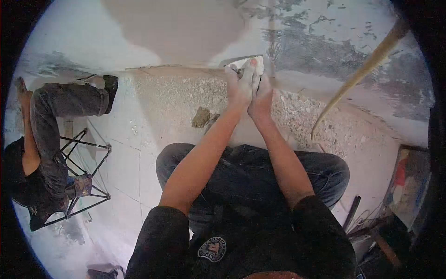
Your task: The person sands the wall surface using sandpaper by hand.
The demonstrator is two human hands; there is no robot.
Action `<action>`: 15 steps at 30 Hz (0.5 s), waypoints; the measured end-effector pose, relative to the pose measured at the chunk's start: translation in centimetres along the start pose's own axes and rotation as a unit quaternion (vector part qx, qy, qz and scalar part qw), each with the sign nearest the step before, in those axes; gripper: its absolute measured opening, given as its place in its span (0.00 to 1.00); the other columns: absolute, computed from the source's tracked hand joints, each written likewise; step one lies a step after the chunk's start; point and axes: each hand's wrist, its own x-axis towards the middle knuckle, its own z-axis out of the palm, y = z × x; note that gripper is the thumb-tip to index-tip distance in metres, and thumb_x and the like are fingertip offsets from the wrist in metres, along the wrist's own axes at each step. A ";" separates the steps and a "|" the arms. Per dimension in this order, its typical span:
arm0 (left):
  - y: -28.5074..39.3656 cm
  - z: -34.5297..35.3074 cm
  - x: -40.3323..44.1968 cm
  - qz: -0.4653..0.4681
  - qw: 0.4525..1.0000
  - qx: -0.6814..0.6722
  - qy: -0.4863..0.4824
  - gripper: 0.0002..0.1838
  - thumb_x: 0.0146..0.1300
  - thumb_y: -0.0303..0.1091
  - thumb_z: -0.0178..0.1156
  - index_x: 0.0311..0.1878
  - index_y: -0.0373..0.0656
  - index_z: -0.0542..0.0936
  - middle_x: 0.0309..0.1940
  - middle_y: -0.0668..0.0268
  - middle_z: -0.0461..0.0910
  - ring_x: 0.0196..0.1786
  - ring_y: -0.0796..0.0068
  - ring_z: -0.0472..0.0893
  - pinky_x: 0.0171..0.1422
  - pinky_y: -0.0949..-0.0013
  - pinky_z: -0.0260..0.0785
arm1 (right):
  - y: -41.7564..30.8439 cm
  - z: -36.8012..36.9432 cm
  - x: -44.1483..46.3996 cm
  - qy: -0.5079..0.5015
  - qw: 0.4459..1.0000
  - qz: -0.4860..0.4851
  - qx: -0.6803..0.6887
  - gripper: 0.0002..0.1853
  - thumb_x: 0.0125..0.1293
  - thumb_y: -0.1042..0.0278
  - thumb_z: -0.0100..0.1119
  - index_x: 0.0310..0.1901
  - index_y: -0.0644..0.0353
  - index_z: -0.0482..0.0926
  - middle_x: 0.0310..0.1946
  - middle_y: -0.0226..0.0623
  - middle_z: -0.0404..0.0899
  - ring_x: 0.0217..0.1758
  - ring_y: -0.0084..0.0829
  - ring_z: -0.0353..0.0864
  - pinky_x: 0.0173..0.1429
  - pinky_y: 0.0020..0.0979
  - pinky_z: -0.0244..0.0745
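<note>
Both hands meet at the foot of the wall around a wide putty knife [261, 61], whose blade carries white plaster and lies against the wall [297, 51]. My left hand [239, 89] is closed on it, with one finger stretched onto the blade. Beside it, my right hand [262, 96] is closed on the same tool from the right. Both are dusted white, and the handle is hidden between them. A smooth patch of damp-looking plaster [181, 28] covers the wall above and to the left.
At the left another person [46, 153] sits on a folding stool [108, 148] close to the wall. A brown clump [201, 117] lies on the dusty floor [125, 162]. A pale strip or hose [362, 72] hangs at the right. Below it leans a picture-like panel [409, 181].
</note>
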 end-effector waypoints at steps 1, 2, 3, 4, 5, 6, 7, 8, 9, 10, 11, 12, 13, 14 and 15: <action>0.7 0.1 -0.1 0.000 1.000 0.004 0.000 0.22 0.65 0.40 0.64 0.48 0.38 0.64 0.38 0.66 0.75 0.35 0.84 0.76 0.31 0.82 0.71 | -0.1 0.0 -0.4 -0.037 0.997 0.065 0.008 0.20 0.75 0.57 0.41 0.50 0.69 0.71 0.39 0.54 0.78 0.43 0.46 0.79 0.47 0.39 0.72; 1.4 0.1 -0.3 0.019 0.999 0.027 -0.021 0.22 0.64 0.41 0.64 0.48 0.38 0.64 0.38 0.67 0.75 0.35 0.84 0.76 0.31 0.82 0.71 | -0.9 0.0 0.0 -0.037 0.997 0.070 0.010 0.20 0.75 0.57 0.41 0.50 0.69 0.71 0.39 0.54 0.78 0.43 0.46 0.79 0.47 0.39 0.72; 2.1 0.1 -0.5 0.037 0.997 0.051 -0.042 0.22 0.64 0.41 0.64 0.48 0.38 0.64 0.38 0.67 0.75 0.35 0.84 0.76 0.31 0.82 0.71 | -1.7 -0.2 0.8 -0.031 0.998 0.033 0.030 0.20 0.75 0.57 0.41 0.50 0.69 0.71 0.40 0.54 0.77 0.43 0.46 0.79 0.47 0.39 0.72; 3.1 0.2 -0.7 0.031 0.994 0.069 -0.076 0.21 0.64 0.40 0.65 0.47 0.38 0.65 0.37 0.67 0.76 0.35 0.84 0.76 0.31 0.82 0.71 | -2.1 -0.4 1.2 -0.027 0.998 -0.004 0.048 0.20 0.75 0.58 0.41 0.50 0.70 0.71 0.41 0.54 0.77 0.43 0.46 0.78 0.47 0.38 0.72; 2.5 0.2 -0.7 0.029 0.995 0.069 -0.073 0.21 0.64 0.40 0.65 0.47 0.38 0.65 0.37 0.67 0.76 0.35 0.84 0.76 0.31 0.82 0.71 | -1.5 -0.3 0.7 -0.030 0.998 -0.001 0.049 0.20 0.75 0.58 0.41 0.50 0.70 0.71 0.41 0.54 0.77 0.43 0.46 0.78 0.47 0.38 0.72; 1.7 0.6 -0.6 0.027 0.998 0.048 -0.033 0.20 0.64 0.40 0.65 0.45 0.38 0.66 0.36 0.67 0.76 0.34 0.84 0.75 0.31 0.82 0.71 | -0.5 -0.1 0.3 -0.016 0.998 0.020 0.062 0.19 0.75 0.58 0.42 0.50 0.70 0.71 0.41 0.54 0.77 0.43 0.46 0.78 0.48 0.39 0.72; 1.2 0.9 -0.4 0.026 0.999 0.027 0.005 0.19 0.64 0.39 0.65 0.44 0.38 0.67 0.35 0.67 0.76 0.33 0.85 0.75 0.30 0.82 0.70 | -0.1 0.0 0.3 0.000 0.996 0.039 0.076 0.19 0.75 0.59 0.42 0.49 0.70 0.71 0.42 0.54 0.76 0.43 0.45 0.77 0.49 0.39 0.71; 0.8 0.8 -0.3 0.051 0.998 0.005 -0.023 0.18 0.64 0.38 0.64 0.44 0.37 0.68 0.36 0.67 0.76 0.33 0.84 0.74 0.31 0.80 0.71 | 0.4 0.1 0.4 0.001 0.997 0.033 0.076 0.19 0.75 0.59 0.42 0.49 0.70 0.71 0.42 0.54 0.76 0.43 0.45 0.77 0.49 0.39 0.71; 0.5 0.7 0.3 0.053 0.998 0.006 -0.027 0.18 0.64 0.38 0.64 0.44 0.37 0.68 0.36 0.67 0.76 0.33 0.84 0.74 0.31 0.80 0.71 | 1.1 0.3 0.4 0.012 0.999 -0.004 0.043 0.18 0.75 0.60 0.43 0.49 0.70 0.71 0.41 0.53 0.76 0.43 0.45 0.77 0.49 0.39 0.71; 0.9 0.7 0.6 0.052 0.997 0.016 -0.060 0.18 0.64 0.38 0.64 0.46 0.37 0.67 0.36 0.67 0.76 0.33 0.84 0.74 0.31 0.80 0.71 | 1.4 0.4 0.2 0.022 0.999 -0.036 0.010 0.17 0.74 0.61 0.43 0.49 0.70 0.71 0.40 0.52 0.76 0.43 0.45 0.76 0.50 0.39 0.70; 1.9 0.5 0.3 0.048 0.994 0.028 -0.090 0.19 0.64 0.37 0.64 0.47 0.36 0.67 0.37 0.67 0.76 0.33 0.84 0.75 0.31 0.80 0.71 | 0.6 0.3 0.3 0.023 0.999 -0.031 0.010 0.17 0.74 0.61 0.43 0.49 0.70 0.71 0.40 0.52 0.76 0.43 0.45 0.76 0.50 0.39 0.70; 2.9 -0.1 -0.1 0.004 0.991 0.064 -0.120 0.20 0.65 0.37 0.63 0.48 0.34 0.66 0.36 0.67 0.76 0.34 0.84 0.75 0.32 0.80 0.71 | -0.1 -0.1 0.5 0.008 1.000 -0.006 0.026 0.17 0.74 0.61 0.44 0.48 0.70 0.71 0.41 0.53 0.76 0.45 0.46 0.76 0.50 0.40 0.70; 2.3 -0.4 -0.1 -0.003 0.991 0.066 -0.114 0.20 0.65 0.37 0.63 0.48 0.34 0.66 0.36 0.67 0.76 0.34 0.84 0.75 0.32 0.80 0.71 | -1.4 -0.5 0.8 -0.008 0.999 0.017 0.042 0.17 0.74 0.62 0.44 0.48 0.70 0.71 0.41 0.54 0.76 0.46 0.47 0.76 0.51 0.41 0.70; 1.3 -0.3 0.5 0.040 0.992 0.097 -0.075 0.20 0.65 0.38 0.63 0.48 0.34 0.66 0.34 0.67 0.76 0.34 0.84 0.75 0.31 0.80 0.70 | -2.0 -0.7 1.1 -0.021 0.998 0.034 0.058 0.16 0.74 0.62 0.44 0.48 0.70 0.71 0.42 0.55 0.76 0.47 0.48 0.76 0.51 0.41 0.69; 0.4 -0.2 0.8 0.085 0.988 0.126 -0.037 0.21 0.66 0.39 0.63 0.47 0.33 0.66 0.33 0.68 0.76 0.33 0.84 0.75 0.30 0.80 0.69 | -1.7 -0.7 0.8 -0.021 0.998 0.033 0.058 0.16 0.74 0.62 0.44 0.48 0.70 0.71 0.42 0.55 0.76 0.47 0.48 0.76 0.51 0.41 0.69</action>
